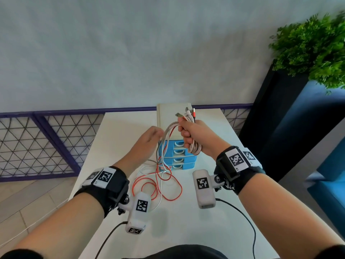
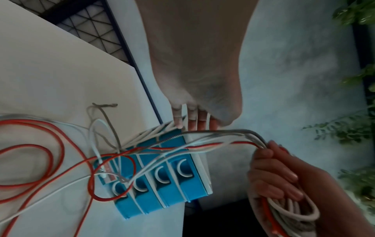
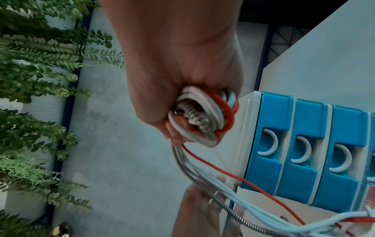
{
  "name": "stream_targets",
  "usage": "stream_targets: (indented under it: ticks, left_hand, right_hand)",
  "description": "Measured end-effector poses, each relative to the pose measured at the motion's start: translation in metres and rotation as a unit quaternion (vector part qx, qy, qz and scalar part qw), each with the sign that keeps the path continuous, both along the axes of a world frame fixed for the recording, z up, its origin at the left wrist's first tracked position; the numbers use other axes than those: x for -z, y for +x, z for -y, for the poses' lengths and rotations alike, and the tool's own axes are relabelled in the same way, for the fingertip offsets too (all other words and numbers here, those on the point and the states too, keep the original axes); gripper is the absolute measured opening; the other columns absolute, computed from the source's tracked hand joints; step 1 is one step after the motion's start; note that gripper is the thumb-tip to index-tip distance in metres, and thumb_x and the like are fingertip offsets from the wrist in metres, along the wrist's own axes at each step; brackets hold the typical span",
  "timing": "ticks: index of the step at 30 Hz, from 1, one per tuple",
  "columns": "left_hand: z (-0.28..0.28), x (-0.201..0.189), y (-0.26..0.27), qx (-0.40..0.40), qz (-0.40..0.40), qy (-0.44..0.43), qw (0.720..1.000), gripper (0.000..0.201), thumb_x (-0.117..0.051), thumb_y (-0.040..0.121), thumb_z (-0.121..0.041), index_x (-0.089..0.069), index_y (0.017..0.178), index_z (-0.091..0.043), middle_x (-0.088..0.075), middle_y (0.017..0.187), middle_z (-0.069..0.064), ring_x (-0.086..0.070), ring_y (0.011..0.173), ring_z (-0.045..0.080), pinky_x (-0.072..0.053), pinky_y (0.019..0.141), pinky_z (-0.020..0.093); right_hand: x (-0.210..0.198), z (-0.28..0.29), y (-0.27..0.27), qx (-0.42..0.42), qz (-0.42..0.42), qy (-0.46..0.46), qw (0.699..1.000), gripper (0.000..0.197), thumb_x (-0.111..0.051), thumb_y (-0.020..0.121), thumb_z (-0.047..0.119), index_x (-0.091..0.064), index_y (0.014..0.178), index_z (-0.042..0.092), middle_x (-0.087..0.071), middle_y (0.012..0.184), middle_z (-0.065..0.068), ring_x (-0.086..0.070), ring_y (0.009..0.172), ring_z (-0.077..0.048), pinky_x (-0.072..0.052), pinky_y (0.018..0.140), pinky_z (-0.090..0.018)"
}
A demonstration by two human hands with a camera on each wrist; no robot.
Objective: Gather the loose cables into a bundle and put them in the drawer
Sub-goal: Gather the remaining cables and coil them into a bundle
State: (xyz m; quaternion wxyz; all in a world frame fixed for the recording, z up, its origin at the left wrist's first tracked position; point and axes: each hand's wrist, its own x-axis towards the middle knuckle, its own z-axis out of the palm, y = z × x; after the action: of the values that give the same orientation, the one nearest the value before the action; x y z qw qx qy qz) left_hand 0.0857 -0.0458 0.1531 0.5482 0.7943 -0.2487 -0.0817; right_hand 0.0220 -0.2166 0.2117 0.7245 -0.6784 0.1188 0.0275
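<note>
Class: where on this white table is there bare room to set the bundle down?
Bare patches: the white table right of the blue drawer unit, and its near edge. Crowded: left-front of the drawers, where red and white cables sprawl.

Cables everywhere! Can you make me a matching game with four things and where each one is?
Things:
1. coiled cables
2. red cable loops
3. blue drawers
4. plant

Places:
A. lying on the table
B. far right, beside the table
C. gripped in the right hand
D. at the table's far end, all closed

Pairs: 1-C, 2-A, 3-D, 4-B
</note>
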Motion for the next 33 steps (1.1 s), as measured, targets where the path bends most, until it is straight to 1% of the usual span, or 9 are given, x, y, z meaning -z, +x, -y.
stream_targets:
  ticks: [2, 5, 9, 14, 17, 21, 25, 29, 33]
  left_hand:
    - [0.010, -0.015, -0.004, 0.040, -0.032, 0.005, 0.999, 0.047, -0.024, 0.102, -0.039, -0.061, 0.097, -0.012, -0.067, 0.100, 0.007, -0.061, 0.091, 0.006, -0.046, 0.084, 0.019]
    - [0.016, -0.032, -0.008, 0.106, -0.164, -0.017, 0.981, 0.069, -0.011, 0.098, -0.051, -0.062, 0.077, -0.010, -0.063, 0.068, 0.007, -0.062, 0.061, 0.012, -0.049, 0.068, 0.022]
    - [0.000, -0.028, -0.007, 0.217, -0.356, -0.073, 0.906, 0.065, -0.016, 0.094, -0.060, -0.053, 0.072, -0.010, -0.041, 0.055, 0.001, -0.041, 0.049, 0.016, -0.039, 0.062, 0.028]
    - [-0.007, -0.020, -0.011, 0.217, -0.395, -0.105, 0.886, 0.049, -0.026, 0.097, -0.050, -0.050, 0.071, -0.017, -0.027, 0.058, -0.004, -0.029, 0.048, 0.010, -0.039, 0.062, 0.024]
    - [0.002, -0.017, -0.013, 0.180, -0.326, -0.090, 0.924, 0.039, -0.028, 0.100, -0.041, -0.047, 0.075, -0.017, -0.031, 0.059, -0.005, -0.031, 0.051, 0.010, -0.039, 0.059, 0.022]
    - [0.018, -0.016, -0.024, 0.050, -0.055, 0.048, 0.996, 0.035, -0.030, 0.102, -0.033, -0.045, 0.074, -0.019, -0.041, 0.062, -0.004, -0.037, 0.057, 0.014, -0.037, 0.060, 0.028]
    - [0.028, -0.018, -0.041, -0.065, 0.178, 0.181, 0.965, 0.032, -0.031, 0.100, -0.039, -0.046, 0.081, -0.018, -0.055, 0.067, 0.000, -0.050, 0.060, 0.017, -0.037, 0.052, 0.032]
    - [0.039, -0.031, -0.051, -0.104, 0.256, 0.269, 0.923, 0.029, -0.028, 0.101, -0.040, -0.039, 0.081, -0.021, -0.045, 0.062, -0.005, -0.045, 0.057, 0.018, -0.024, 0.045, 0.027]
    - [0.044, -0.041, -0.056, -0.094, 0.304, 0.321, 0.892, 0.022, -0.032, 0.100, -0.036, -0.040, 0.089, -0.020, -0.052, 0.075, -0.003, -0.047, 0.062, 0.019, -0.029, 0.052, 0.028]
  right_hand:
    - [0.000, 0.000, 0.000, -0.024, 0.007, 0.007, 1.000, 0.031, -0.054, 0.097, 0.035, -0.055, 0.077, 0.011, -0.041, 0.050, 0.004, -0.037, 0.038, -0.008, -0.042, 0.044, -0.025]
    - [-0.001, 0.005, 0.000, -0.056, 0.019, 0.047, 0.997, 0.028, -0.053, 0.098, 0.031, -0.055, 0.079, 0.010, -0.046, 0.053, 0.004, -0.042, 0.040, -0.008, -0.047, 0.046, -0.025]
    - [0.001, 0.016, 0.000, -0.057, 0.032, 0.103, 0.993, 0.027, -0.051, 0.098, 0.029, -0.055, 0.080, 0.009, -0.046, 0.053, 0.005, -0.047, 0.042, -0.008, -0.055, 0.054, -0.026]
    - [0.006, 0.029, 0.001, -0.024, 0.041, 0.083, 0.995, 0.029, -0.051, 0.098, 0.031, -0.053, 0.079, 0.010, -0.037, 0.052, 0.006, -0.038, 0.038, -0.006, -0.046, 0.043, -0.022]
    - [0.009, 0.029, 0.002, -0.002, 0.052, 0.005, 0.999, 0.031, -0.050, 0.098, 0.034, -0.052, 0.078, 0.011, -0.036, 0.055, 0.003, -0.039, 0.042, -0.008, -0.048, 0.047, -0.024]
    - [0.014, 0.025, 0.009, 0.046, 0.044, -0.107, 0.992, 0.037, -0.047, 0.097, 0.042, -0.048, 0.074, 0.013, -0.040, 0.055, 0.002, -0.043, 0.044, -0.012, -0.048, 0.050, -0.028]
    - [0.017, 0.018, 0.014, 0.060, 0.038, -0.184, 0.980, 0.046, -0.042, 0.093, 0.059, -0.046, 0.073, 0.017, -0.046, 0.056, 0.004, -0.051, 0.045, -0.011, -0.047, 0.051, -0.024]
    - [0.018, 0.011, 0.015, 0.056, 0.027, -0.114, 0.992, 0.063, -0.045, 0.077, 0.078, -0.050, 0.083, 0.015, -0.047, 0.068, -0.001, -0.052, 0.057, -0.013, -0.051, 0.067, -0.032]
    - [0.013, 0.004, 0.012, 0.015, 0.030, -0.007, 0.999, 0.048, -0.059, 0.082, 0.063, -0.049, 0.075, 0.016, -0.051, 0.060, -0.005, -0.055, 0.052, -0.016, -0.050, 0.059, -0.029]
